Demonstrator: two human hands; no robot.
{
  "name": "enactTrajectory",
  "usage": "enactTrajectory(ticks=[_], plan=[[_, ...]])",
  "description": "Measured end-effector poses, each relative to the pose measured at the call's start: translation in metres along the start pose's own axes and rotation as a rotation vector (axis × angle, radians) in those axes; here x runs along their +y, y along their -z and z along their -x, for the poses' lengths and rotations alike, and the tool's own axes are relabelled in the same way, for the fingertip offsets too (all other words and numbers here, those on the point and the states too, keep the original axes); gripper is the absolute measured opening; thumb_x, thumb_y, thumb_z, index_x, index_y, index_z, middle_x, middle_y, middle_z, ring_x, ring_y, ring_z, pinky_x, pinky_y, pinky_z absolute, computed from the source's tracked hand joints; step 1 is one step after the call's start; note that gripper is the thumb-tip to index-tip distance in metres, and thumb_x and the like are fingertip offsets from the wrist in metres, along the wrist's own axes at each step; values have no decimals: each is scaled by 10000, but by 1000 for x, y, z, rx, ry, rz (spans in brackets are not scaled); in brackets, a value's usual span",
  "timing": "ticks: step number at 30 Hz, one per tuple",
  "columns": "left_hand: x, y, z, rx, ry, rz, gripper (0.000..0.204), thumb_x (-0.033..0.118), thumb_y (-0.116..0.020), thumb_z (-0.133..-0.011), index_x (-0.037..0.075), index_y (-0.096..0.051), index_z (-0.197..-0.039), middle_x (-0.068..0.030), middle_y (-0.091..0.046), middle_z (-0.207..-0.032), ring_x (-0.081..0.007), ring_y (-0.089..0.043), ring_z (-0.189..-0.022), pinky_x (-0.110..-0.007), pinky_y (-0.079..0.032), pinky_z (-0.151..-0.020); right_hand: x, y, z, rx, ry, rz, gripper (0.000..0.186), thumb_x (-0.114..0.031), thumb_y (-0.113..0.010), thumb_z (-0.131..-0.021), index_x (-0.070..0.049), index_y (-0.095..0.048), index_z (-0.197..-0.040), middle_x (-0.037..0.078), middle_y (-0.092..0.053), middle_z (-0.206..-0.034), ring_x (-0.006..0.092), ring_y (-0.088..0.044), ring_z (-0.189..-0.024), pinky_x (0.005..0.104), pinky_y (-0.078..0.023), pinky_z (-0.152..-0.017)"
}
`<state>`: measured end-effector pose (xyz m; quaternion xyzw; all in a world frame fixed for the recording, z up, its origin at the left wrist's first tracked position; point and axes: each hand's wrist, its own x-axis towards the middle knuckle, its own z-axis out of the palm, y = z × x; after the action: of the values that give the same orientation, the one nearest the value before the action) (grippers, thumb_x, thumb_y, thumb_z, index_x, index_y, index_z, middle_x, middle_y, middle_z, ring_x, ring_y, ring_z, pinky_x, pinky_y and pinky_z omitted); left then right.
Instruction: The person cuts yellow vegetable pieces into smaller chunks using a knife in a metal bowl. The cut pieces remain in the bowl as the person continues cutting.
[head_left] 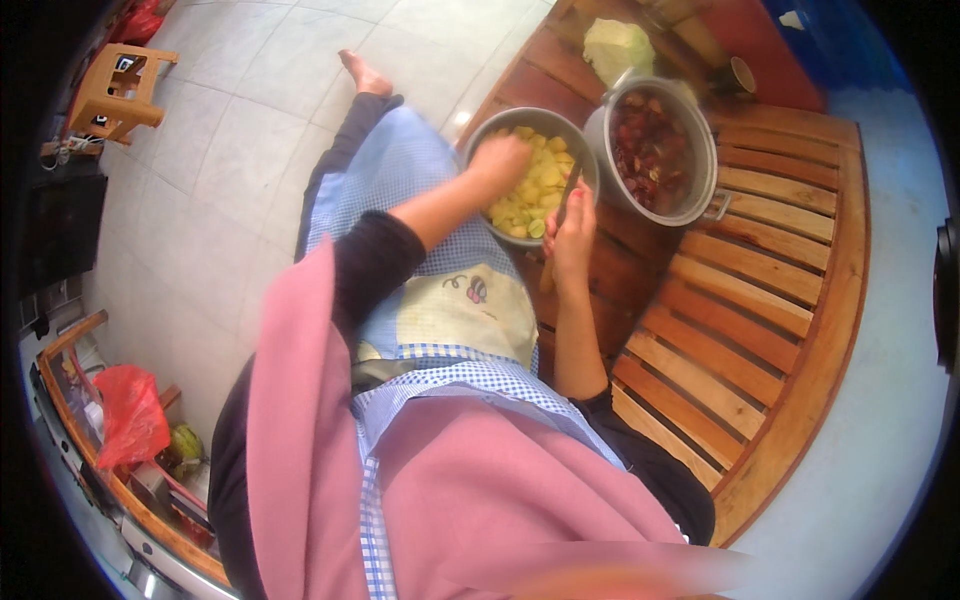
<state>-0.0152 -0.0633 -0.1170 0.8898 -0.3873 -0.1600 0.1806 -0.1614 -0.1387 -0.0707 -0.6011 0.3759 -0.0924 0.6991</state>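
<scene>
A round metal bowl full of pale yellow cut chunks, which look like potato, stands on the wooden bench at my lap. My left hand reaches into it from the left; its fingers are smeared and partly hidden among the chunks. At the bowl's near right rim, my right hand is closed around a knife. Its dark blade points up over the rim, while the wooden handle end sticks out below the hand. A pale green round slice lies near the blade.
Beside the bowl, a larger metal pot holds dark reddish chunks. A cabbage and a cup sit farther back. The slatted wooden bench extends right. On the left are a wooden stool and a red plastic bag.
</scene>
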Motion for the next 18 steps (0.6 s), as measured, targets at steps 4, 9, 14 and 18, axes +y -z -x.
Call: enactTrajectory(ticks=[4, 9, 14, 18], plan=[[5, -8, -12, -64, 45, -80, 127, 99, -646, -789, 44, -723, -874, -162, -698, -949, -276, -689, -890, -386, -562, -708, -2, 3, -1, -61, -7, -31, 414, -396, -332, -1041, -91, -526, -1242, -22, -389, -563, 54, -309, -380, 210, -257, -343], [1, 7, -9, -106, 78, 4, 133, 123, -663, -772, 47, -717, -867, -160, -697, -932, -288, -687, -882, -382, -551, -722, 1, 7, -6, -93, 2, -79, 425, -399, -334, -1043, -73, -565, -1187, -31, -393, -556, 55, -309, -365, 219, -258, -325], [-4, 28, 6, -25, -6, 322, 174, 146, -714, -748, 23, -674, -865, -146, -694, -882, -259, -685, -842, -365, -545, -724, 0, 12, -9, -118, -20, -142, 454, -426, -337, -1037, -57, -567, -1167, -30, -389, -557, 55, -306, -363, 218, -258, -327], [-6, 41, 29, -124, 172, 892, 177, 149, -723, -810, 7, -636, -871, -129, -703, -891, -181, -692, -810, -308, -561, -705, -5, 10, -7, -131, -34, -113, 435, -408, -342, -1041, -61, -565, -1178, -30, -385, -553, 57, -326, -379, 210, -274, -347]])
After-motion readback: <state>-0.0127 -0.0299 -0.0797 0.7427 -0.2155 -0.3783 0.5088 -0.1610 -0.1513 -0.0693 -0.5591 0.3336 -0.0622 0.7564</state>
